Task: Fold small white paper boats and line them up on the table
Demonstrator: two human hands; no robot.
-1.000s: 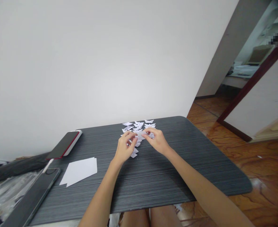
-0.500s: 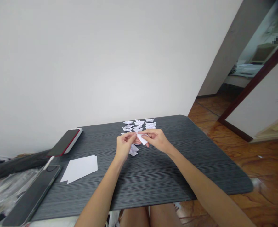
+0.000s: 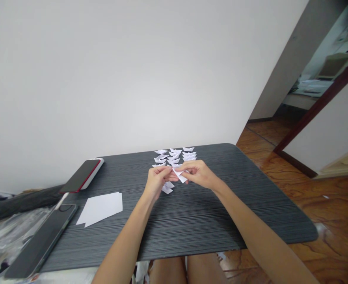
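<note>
White folded paper [image 3: 182,177], one piece, pinched by left hand [image 3: 158,180] and right hand [image 3: 201,175], paper boats [image 3: 174,157] in three columns

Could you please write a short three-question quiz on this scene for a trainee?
1. True or false: from the person's view, the loose white sheets lie to the right of the folded paper boats.
2. Where is the small folded white paper relative to the left hand and the right hand? (a) held between them; (b) well apart from both; (c) under both wrists.
3. What colour is the edge of the farther phone-like device?

Key:
1. False; they lie to the left.
2. (a).
3. Red.
</note>
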